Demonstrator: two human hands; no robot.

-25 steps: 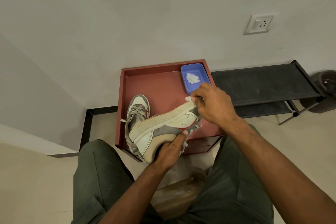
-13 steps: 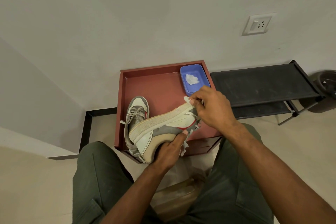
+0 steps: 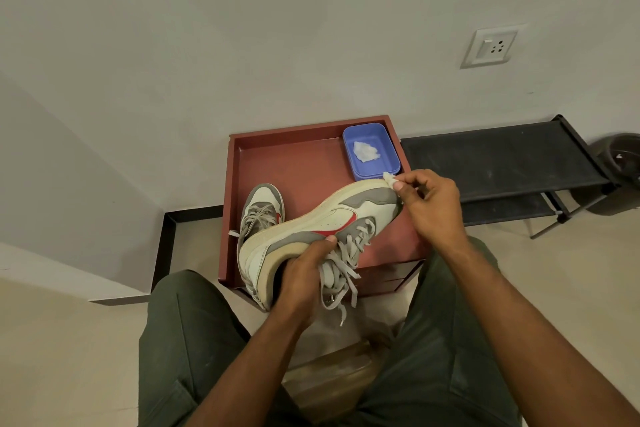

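Before me, a plain pale wall (image 3: 277, 28) carries a white socket (image 3: 491, 47) at upper right. A low black rack (image 3: 502, 159) stands against it beside the red-brown tabletop (image 3: 294, 166), a dark bin (image 3: 623, 166) past it. Beige floor (image 3: 62, 357), black skirting (image 3: 194, 213).

Head-worn camera looks forward and down, close over held shoe (image 3: 360, 210); wall (image 3: 242, 45) beyond.

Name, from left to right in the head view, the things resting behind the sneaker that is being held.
Resting sneaker → blue tub → black rack → dark round bin.
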